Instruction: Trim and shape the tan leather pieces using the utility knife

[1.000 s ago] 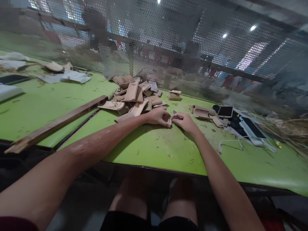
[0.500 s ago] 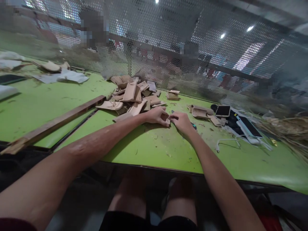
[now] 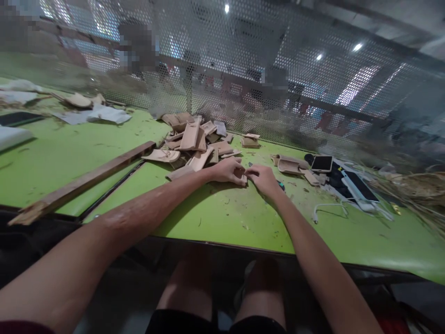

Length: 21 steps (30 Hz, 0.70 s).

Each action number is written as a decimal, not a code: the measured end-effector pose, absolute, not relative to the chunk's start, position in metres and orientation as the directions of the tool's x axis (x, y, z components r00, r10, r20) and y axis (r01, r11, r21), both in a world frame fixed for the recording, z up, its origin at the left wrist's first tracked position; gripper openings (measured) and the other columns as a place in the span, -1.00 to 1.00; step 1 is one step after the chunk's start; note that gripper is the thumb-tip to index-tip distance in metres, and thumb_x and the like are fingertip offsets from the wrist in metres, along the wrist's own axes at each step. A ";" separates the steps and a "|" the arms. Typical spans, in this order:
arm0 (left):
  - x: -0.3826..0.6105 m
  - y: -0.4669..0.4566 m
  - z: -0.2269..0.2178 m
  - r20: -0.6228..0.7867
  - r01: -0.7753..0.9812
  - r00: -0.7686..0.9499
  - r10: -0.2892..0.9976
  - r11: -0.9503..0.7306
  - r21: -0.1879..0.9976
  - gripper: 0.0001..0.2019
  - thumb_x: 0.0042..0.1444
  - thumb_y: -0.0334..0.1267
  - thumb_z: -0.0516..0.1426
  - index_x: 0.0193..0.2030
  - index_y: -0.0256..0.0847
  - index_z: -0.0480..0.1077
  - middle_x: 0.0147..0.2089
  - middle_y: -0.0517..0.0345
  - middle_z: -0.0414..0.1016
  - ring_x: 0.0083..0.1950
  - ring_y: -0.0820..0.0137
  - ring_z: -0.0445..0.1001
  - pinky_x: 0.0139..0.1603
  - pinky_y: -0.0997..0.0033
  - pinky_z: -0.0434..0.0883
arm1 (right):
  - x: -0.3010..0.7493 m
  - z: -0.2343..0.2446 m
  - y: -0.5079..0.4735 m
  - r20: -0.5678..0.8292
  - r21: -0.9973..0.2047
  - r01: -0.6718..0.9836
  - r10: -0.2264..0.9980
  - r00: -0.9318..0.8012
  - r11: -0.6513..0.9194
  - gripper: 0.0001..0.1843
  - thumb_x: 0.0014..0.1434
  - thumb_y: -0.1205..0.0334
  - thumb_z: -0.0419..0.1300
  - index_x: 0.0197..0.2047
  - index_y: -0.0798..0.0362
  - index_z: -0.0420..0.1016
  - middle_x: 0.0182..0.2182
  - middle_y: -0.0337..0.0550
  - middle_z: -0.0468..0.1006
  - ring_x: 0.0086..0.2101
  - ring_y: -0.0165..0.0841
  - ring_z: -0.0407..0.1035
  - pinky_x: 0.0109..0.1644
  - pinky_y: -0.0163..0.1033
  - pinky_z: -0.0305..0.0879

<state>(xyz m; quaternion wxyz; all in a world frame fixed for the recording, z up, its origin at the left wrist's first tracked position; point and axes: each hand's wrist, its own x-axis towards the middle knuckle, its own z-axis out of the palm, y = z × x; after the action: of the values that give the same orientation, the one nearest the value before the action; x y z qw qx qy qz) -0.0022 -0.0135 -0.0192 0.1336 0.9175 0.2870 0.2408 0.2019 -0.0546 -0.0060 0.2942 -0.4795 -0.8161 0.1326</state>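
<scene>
My left hand (image 3: 227,170) and my right hand (image 3: 263,178) meet low over the green table (image 3: 222,213). The fingers of both are bent and pinched close together. Something small and pale shows between the fingertips, too small and too covered to name. Just behind my left hand lies a heap of curved pale pieces (image 3: 190,135), like split bamboo. A black-and-teal object (image 3: 281,185) pokes out beside my right hand, mostly covered by it.
A long wooden bar (image 3: 93,177) lies on the left. To the right are curved pieces (image 3: 290,164), a phone (image 3: 321,163), a white device (image 3: 359,188) and a white cable (image 3: 328,204). Perforated metal mesh (image 3: 222,69) stands along the back.
My hands stay together at nearly the same spot, with only slight finger movement. The whole view has shifted a little; the things on the table lie as before.
</scene>
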 end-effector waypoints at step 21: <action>-0.004 -0.015 -0.020 0.395 0.411 0.745 0.537 -0.837 0.361 -0.51 0.07 0.23 0.24 -0.27 -0.23 0.59 -0.30 0.08 0.28 -0.26 0.31 0.27 -0.28 0.34 0.13 | 0.213 0.003 -0.059 0.188 -0.615 0.622 0.856 -0.482 0.485 -0.84 0.04 0.28 0.27 -0.37 0.01 0.72 -0.35 -0.13 0.64 -0.29 -0.26 0.45 -0.12 -0.18 0.29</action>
<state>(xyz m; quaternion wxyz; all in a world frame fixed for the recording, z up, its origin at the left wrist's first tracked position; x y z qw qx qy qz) -0.0041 -0.0148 -0.0204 0.1264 0.9256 0.2561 0.2483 0.2128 -0.0592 0.0026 0.2437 -0.4470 -0.8265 0.2400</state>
